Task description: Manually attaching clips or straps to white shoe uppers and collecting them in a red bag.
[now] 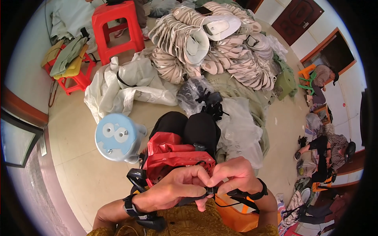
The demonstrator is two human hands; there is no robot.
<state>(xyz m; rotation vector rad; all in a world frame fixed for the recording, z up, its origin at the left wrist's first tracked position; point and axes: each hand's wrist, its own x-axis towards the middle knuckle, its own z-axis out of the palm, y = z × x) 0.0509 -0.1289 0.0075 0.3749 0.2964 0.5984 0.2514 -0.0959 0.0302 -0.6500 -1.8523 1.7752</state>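
Observation:
My left hand (175,188) and my right hand (235,175) meet in front of my body, fingertips close together. Between the thumbs and fingers of both is a small black piece (211,191), too small and covered for me to tell its kind. A thin black cord (225,205) hangs beneath the right hand. Just beyond the hands, a red plastic bag (164,151) lies across my lap over black trousers (201,131). Black straps with devices sit on both wrists.
A blue stool (115,137) stands at the left of my knees. Ahead are a clear bag with black pieces (193,91), a white sack (134,80) and a big heap of beige shoe uppers (220,43). Red stools (118,29) stand far left; people (336,151) sit along the right.

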